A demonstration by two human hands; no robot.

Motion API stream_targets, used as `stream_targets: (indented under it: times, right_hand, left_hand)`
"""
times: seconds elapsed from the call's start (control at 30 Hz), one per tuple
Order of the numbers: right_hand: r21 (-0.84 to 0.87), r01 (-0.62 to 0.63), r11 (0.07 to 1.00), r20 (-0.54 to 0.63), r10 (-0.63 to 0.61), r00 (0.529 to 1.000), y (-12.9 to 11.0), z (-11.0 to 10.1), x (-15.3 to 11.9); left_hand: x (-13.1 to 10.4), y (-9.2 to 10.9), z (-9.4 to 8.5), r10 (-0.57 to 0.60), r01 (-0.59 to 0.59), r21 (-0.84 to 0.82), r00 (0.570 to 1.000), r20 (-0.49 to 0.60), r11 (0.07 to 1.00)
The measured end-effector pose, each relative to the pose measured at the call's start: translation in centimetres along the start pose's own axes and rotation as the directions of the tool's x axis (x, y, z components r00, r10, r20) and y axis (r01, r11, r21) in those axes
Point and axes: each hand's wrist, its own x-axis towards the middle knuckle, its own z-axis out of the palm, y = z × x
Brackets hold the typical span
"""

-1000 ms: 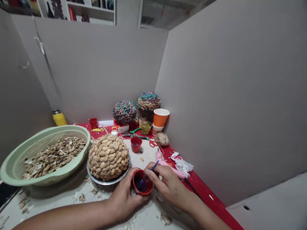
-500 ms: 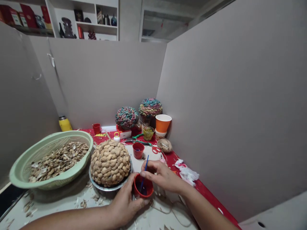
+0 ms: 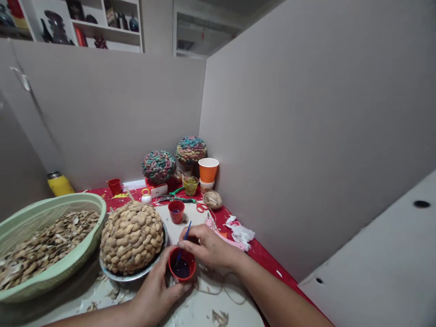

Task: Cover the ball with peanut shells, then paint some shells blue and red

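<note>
My left hand [image 3: 158,286] is wrapped round a red cup [image 3: 191,271] of dark liquid, low in the middle of the head view. A thin blue brush [image 3: 187,231] is pinched between the thumb and fingers of my right hand [image 3: 204,245], its lower end inside the cup. To the left of my hands, a dome covered in peanuts [image 3: 132,236] rests in a metal bowl [image 3: 127,278]. A second red cup [image 3: 176,212] with dark liquid stands just behind my hands.
A green basket [image 3: 98,213] of shells lies at left. Behind are two coloured domes [image 3: 158,166], an orange cup [image 3: 208,170], red scissors [image 3: 201,207], pliers, a twine ball [image 3: 212,199] and a yellow bottle [image 3: 60,183]. White tissue [image 3: 241,232] lies right; grey partitions surround the table.
The view has turned right, so everything sits further left in the picture. The brush now leans against the left inner side of the cup; both hands keep their holds.
</note>
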Motion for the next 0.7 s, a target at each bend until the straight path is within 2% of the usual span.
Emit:
stream_targets:
  times: [0.1,0.23,0.3,0.47,0.6,0.7]
  right_hand:
    - [-0.036,-0.009,0.999,-0.031,0.008,0.999,0.15,-0.53,-0.15]
    - [0.072,-0.021,0.997,0.064,0.017,0.998,-0.10,-0.73,-0.31]
    - [0.099,0.002,0.995,0.070,-0.009,0.998,-0.23,-0.53,-0.29]
    - [-0.006,0.029,1.000,0.060,-0.028,0.998,-0.14,-0.67,-0.49]
    - [0.042,0.021,0.999,0.107,-0.025,0.994,-0.16,-0.68,-0.73]
    - [0.036,0.015,0.999,0.064,-0.017,0.998,-0.02,-0.34,-0.72]
  left_hand:
    - [0.02,0.53,-0.35,0.005,-0.006,0.045,1.000,0.018,0.999]
    - [-0.06,0.63,-0.73,0.016,-0.018,0.054,0.999,0.037,0.998]
    - [-0.08,0.55,-0.82,0.019,-0.021,0.050,0.999,0.039,0.999]
    - [0.04,0.77,-0.91,0.007,-0.011,0.062,0.999,0.052,0.998]
    - [0.02,0.90,-0.97,-0.005,0.001,0.064,0.999,0.049,0.998]
    - [-0.02,1.00,-0.98,-0.009,0.006,0.048,0.998,0.056,0.999]
